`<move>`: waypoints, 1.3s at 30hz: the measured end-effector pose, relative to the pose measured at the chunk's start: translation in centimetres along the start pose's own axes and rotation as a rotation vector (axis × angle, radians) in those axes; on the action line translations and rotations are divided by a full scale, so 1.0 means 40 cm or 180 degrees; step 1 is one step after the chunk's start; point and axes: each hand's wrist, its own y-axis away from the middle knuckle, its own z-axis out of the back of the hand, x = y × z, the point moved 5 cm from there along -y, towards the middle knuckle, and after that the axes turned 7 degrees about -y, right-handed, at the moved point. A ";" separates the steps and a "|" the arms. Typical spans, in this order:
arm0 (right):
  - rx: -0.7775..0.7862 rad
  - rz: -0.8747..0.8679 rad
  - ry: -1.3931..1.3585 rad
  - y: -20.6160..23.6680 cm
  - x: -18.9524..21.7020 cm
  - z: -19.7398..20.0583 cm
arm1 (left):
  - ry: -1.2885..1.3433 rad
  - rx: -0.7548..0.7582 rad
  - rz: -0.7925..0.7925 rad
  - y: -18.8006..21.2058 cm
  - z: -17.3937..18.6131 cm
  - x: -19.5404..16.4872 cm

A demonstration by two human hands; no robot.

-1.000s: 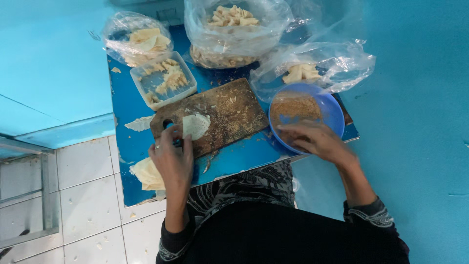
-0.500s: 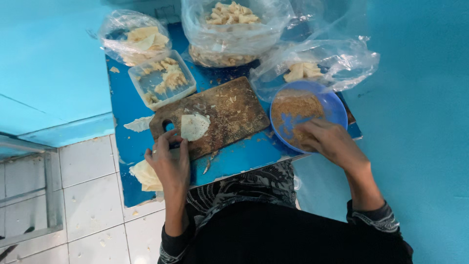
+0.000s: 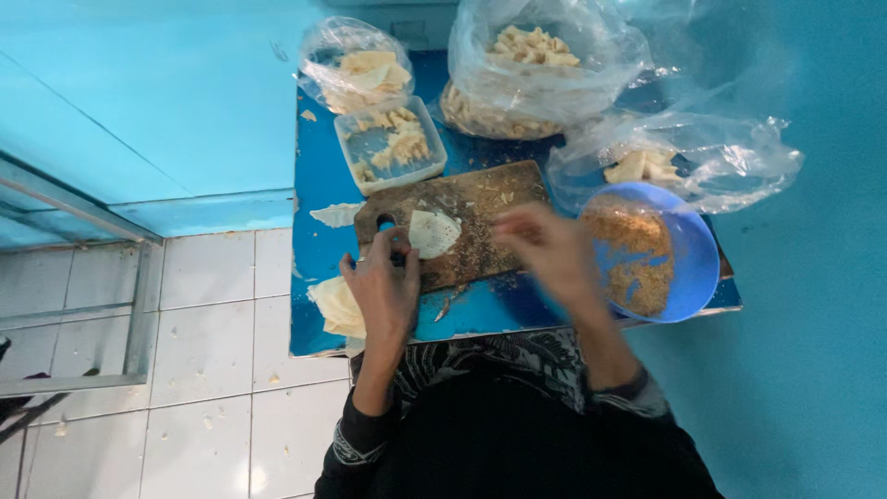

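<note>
Seen from the head camera, a worn wooden cutting board (image 3: 467, 222) lies on a small blue table (image 3: 323, 185), and on its left part rests a thin, pale round dough wrapper (image 3: 433, 232). The left hand (image 3: 386, 286) presses down on the board's left end, beside the hanging hole, fingers curled and resting flat on the wood; it holds the board rather than the wrapper, which lies just to the right of its fingertips, close by but whether touching cannot be told. The right hand (image 3: 545, 248) hovers over the right half of the board, blurred by motion, fingers drawn loosely together; whether anything is pinched between them cannot be made out. The wrapper sits between the two hands, nearer the left one. Just right of the right hand stands a blue bowl (image 3: 688, 249) holding brown crumbly filling. Near the table's front left corner, below the left hand, lies a small stack of pale wrappers (image 3: 334, 305), and one more scrap of dough (image 3: 334, 214) lies left of the board. Behind the board sit a clear plastic box (image 3: 390, 145) of folded pieces and several clear plastic bags (image 3: 540, 69) with more of them. White floor tiles (image 3: 212, 323) show to the left.
</note>
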 end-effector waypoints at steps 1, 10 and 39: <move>0.0163 0.0147 0.0078 -0.014 0.017 -0.067 | 0.0011 0.0008 0.0024 -0.001 0.001 0.002; 0.0220 0.1567 0.1184 -0.042 0.120 -0.203 | 0.0025 -0.0159 -0.0077 -0.012 0.022 0.016; 0.0518 -0.0239 -0.0455 -0.096 -0.055 -0.224 | 0.0138 -0.0332 -0.0647 -0.010 -0.021 -0.069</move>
